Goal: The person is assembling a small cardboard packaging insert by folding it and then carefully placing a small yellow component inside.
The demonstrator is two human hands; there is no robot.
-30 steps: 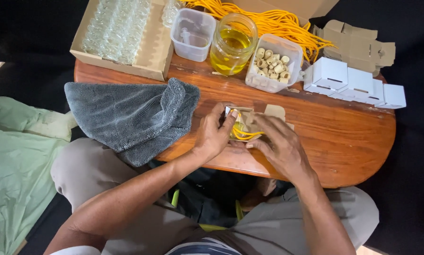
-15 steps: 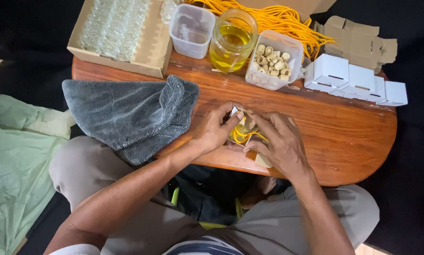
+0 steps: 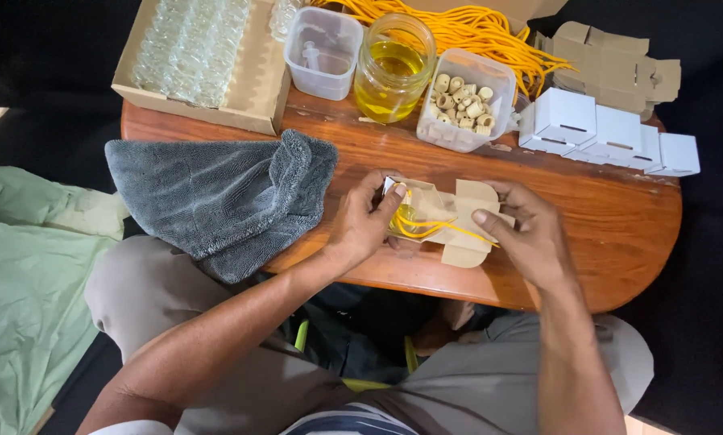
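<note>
Overhead, head view only: both hands meet at the near middle of the round wooden table (image 3: 587,242). Left hand (image 3: 361,221) is curled shut around a small unfolded cardboard box blank (image 3: 458,221), fingers pinching its left end; a loop of yellow cord (image 3: 418,225) sits on the blank, touching it, one strand trailing right. Right hand (image 3: 530,234) is half closed, thumb pressing on the blank's right flap, fingers behind its edge. The blank looks light, thin and easily creased, so best held by the flaps and folds, not squeezed flat; the cord looks soft, limp and light, likely to slip loose unless pinned by a fingertip. Whether anything small lies under the left fingers cannot be told. Left of the hands a grey towel (image 3: 216,197) drapes over the table edge. Far side, left to right: cardboard tray of clear glass vials (image 3: 192,48), empty clear tub (image 3: 325,48), jar of yellow liquid (image 3: 389,68), tub of small pale corks (image 3: 462,97), bundle of yellow cords (image 3: 474,28), folded white boxes (image 3: 611,133), flat brown blanks (image 3: 619,56).
</note>
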